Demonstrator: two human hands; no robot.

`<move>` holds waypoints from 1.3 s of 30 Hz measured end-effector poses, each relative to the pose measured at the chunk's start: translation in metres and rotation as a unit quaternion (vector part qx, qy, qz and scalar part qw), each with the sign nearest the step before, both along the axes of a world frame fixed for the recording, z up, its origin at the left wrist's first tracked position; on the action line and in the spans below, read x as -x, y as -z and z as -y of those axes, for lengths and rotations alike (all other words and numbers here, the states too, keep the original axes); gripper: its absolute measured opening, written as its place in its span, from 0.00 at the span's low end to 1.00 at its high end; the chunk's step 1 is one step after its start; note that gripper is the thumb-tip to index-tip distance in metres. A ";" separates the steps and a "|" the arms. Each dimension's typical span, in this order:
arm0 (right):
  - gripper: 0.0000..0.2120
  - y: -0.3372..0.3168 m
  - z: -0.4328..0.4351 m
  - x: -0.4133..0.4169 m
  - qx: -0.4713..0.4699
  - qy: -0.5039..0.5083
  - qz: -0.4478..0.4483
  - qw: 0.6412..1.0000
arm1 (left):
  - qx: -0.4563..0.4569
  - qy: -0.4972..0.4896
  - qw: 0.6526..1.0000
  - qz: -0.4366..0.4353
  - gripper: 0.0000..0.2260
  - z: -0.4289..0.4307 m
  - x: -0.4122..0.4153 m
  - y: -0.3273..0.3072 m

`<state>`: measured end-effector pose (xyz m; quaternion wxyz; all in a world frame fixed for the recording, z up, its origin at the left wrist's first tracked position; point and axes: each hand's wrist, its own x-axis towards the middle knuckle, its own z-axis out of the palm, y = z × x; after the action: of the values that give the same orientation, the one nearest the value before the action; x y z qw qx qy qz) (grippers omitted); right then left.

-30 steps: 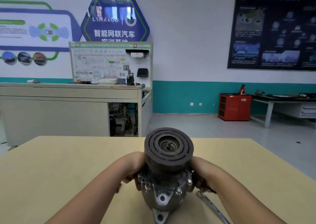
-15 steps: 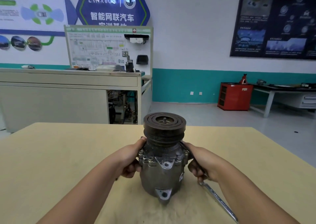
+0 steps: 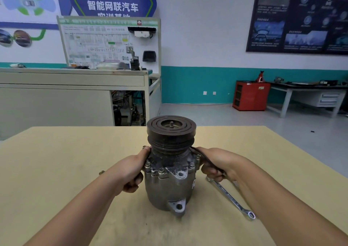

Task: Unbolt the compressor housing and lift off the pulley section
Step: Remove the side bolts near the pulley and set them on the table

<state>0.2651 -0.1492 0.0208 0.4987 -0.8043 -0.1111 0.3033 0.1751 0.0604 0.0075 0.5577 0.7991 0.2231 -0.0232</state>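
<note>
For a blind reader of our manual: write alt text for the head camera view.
Two hands steady an upright grey compressor with a dark grooved pulley on top, on a tan table. The left hand grips it below the pulley; the right hand curls round a dark cable at its side. A wrench lies by the right wrist.

The compressor (image 3: pixel 169 185) stood upright on the tabletop (image 3: pixel 56 161), about midway between its left and right edges, with the pulley (image 3: pixel 171 133) on top. Our left hand (image 3: pixel 131 168) held its left side and our right hand (image 3: pixel 216 163) its right side. A wrench (image 3: pixel 229 196) lay on the tabletop to its right, a small bolt (image 3: pixel 101 172) to its left.
</note>
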 end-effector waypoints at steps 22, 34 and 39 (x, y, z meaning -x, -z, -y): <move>0.14 0.058 0.073 0.018 0.463 0.078 0.333 0.818 | -0.287 -0.119 0.930 0.197 0.37 0.028 0.034 0.022; 0.05 -0.004 0.076 0.063 0.027 0.146 0.240 0.959 | -0.168 -0.007 0.928 0.333 0.55 0.040 0.042 0.049; 0.11 -0.017 0.062 0.097 0.044 0.088 0.270 0.958 | -0.163 -0.032 0.920 0.354 0.48 0.040 0.037 0.060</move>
<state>0.1686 -0.2114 0.0377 0.4394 -0.8839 -0.1565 0.0345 0.1383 0.0204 -0.0524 0.4630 0.8275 0.0370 0.3155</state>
